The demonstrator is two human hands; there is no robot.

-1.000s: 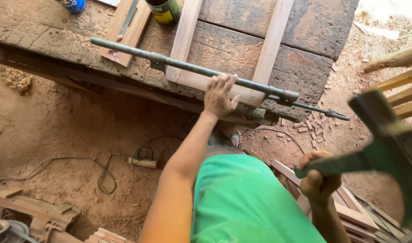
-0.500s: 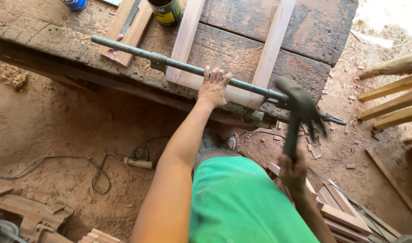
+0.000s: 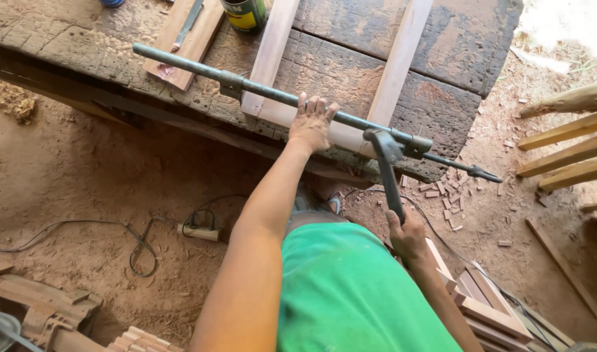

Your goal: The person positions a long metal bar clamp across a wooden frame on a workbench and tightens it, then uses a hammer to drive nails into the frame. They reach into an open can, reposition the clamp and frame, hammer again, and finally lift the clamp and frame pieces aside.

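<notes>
Pale wooden frame (image 3: pixel 324 133) lies on the bench (image 3: pixel 441 58), left grip (image 3: pixel 311 124) pressed flat, fingers apart, steadying the pipe clamp (image 3: pixel 266 92) while right grip (image 3: pixel 409 236), below, stays closed around a hammer (image 3: pixel 386 166) whose head meets the clamp.

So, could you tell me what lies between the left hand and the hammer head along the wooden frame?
In the head view, a short stretch of the metal clamp bar runs from the left hand to the hammer head, over the pale wooden frame.
</notes>
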